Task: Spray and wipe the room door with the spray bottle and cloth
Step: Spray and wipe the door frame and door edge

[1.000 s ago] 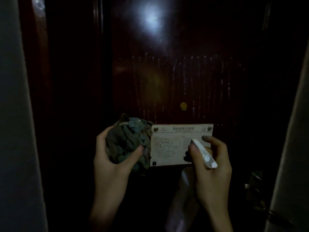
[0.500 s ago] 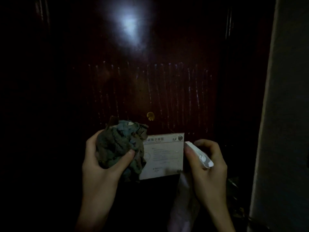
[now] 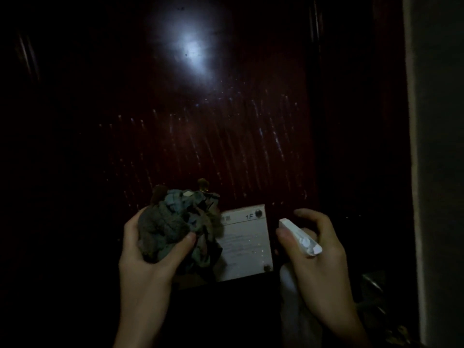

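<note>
1. Holding both tools ready, the left hand point(image 3: 140, 267) has its grip clamped round the bunched cloth point(image 3: 170, 222), thumb across the front; the right hand point(image 3: 324, 267) has its grip curled round the spray bottle point(image 3: 300, 237), white head angled toward the door point(image 3: 200, 134).
2. Both are raised close before the door's lower middle, either side of a white notice point(image 3: 248, 247) fixed there.
3. Wet streaks point(image 3: 276, 139) run down the panel above the notice; spraying looks largely done, so wiping seems the step in hand.
4. To do it well, I judge: open the cloth flatter; start above the streaks; stroke downward in overlapping passes; catch drips before they reach the notice.
5. The light is dim; the glare point(image 3: 190, 51) should show any missed wet patches.
</note>
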The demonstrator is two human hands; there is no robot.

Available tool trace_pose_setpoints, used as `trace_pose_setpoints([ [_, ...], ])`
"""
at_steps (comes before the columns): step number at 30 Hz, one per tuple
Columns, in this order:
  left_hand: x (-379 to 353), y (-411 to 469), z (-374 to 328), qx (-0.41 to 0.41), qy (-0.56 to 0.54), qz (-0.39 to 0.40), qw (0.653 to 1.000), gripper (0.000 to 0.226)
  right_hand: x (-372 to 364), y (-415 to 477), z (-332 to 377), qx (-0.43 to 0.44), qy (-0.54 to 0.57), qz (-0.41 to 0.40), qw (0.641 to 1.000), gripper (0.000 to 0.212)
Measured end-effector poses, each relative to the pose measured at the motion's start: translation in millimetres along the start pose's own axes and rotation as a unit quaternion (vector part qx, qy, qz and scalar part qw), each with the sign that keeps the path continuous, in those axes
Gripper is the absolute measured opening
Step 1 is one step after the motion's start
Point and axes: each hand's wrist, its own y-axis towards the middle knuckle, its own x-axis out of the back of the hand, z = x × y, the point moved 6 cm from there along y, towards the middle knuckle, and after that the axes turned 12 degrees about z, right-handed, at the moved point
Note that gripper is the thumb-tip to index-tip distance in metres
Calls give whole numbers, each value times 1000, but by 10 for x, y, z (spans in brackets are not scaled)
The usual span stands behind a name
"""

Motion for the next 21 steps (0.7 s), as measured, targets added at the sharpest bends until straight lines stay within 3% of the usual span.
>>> trace_pose_setpoints([
  [6, -200, -95, 15, -5, 34, -6, 999, 63, 366, -36, -209, -24, 7, -25, 999, 25],
  [10, -299, -173, 42, 4, 37, -1, 999, 60, 438, -111, -317, -35, 13, -36, 999, 34],
  [15, -415, -219, 134, 16, 10, 19, 1000, 58, 554, -235, -394, -36, 4, -72, 997, 23],
  [21, -525, -278, 335, 48, -38, 42, 997, 57, 662, -361, -392, -49, 14, -74, 996, 35],
])
